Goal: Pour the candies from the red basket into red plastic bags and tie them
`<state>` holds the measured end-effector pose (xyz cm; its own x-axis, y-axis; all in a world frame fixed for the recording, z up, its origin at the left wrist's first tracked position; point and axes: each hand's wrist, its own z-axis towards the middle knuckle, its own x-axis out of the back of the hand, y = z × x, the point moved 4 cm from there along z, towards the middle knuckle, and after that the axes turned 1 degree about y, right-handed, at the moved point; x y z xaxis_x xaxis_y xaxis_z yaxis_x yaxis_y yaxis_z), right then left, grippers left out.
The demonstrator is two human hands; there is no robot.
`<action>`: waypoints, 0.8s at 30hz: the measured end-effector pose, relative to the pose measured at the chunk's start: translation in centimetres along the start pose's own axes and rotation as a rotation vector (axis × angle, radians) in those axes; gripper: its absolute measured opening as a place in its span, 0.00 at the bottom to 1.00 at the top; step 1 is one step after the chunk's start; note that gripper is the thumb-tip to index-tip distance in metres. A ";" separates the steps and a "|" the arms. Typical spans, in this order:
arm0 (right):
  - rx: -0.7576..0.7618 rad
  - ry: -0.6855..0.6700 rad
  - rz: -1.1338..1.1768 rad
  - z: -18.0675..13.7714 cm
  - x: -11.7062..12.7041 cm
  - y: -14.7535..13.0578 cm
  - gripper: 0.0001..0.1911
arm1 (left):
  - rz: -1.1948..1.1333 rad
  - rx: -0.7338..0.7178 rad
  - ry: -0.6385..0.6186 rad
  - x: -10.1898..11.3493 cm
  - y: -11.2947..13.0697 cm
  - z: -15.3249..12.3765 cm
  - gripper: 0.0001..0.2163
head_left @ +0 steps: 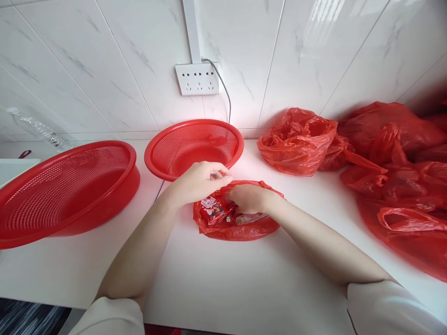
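Note:
A red plastic bag (244, 234) lies opened out on the white counter, holding several small packaged items. Among them are a red printed packet (213, 210) and a pinkish wrapped item (248, 218). My right hand (249, 197) reaches down into the bag; its fingertips are hidden among the contents. Over the bag's far left side hovers my left hand (206, 179), fingers loosely bent and apart, with nothing visible in them. It overlaps the near rim of a round red perforated basket (195, 160) behind the bag.
A larger red basket (115, 195) stands at the left, near a clear plastic bottle (42, 130). Several filled red bags (296, 142) crowd the right side. A socket panel (197, 80) with a grey cable (225, 88) is on the tiled wall.

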<state>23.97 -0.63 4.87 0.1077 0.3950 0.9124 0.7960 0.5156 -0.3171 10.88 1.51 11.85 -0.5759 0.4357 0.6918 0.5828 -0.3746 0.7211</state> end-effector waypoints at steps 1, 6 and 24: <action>0.012 0.007 0.005 -0.1 0.2 0.2 0.07 | 0.004 0.001 -0.003 0.0 0.1 -0.1 0.14; 0.163 0.239 0.163 -2.7 3.7 0.6 0.07 | 0.054 -0.007 0.056 0.9 0.4 -0.4 0.14; 0.462 0.943 0.011 -6.3 8.0 -0.9 0.11 | -0.239 -0.159 -0.094 1.5 1.2 0.0 0.12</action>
<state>27.84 -2.75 14.07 0.6923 -0.2487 0.6774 0.5086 0.8341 -0.2135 10.68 1.76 13.74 -0.6257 0.5983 0.5005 0.3360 -0.3723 0.8651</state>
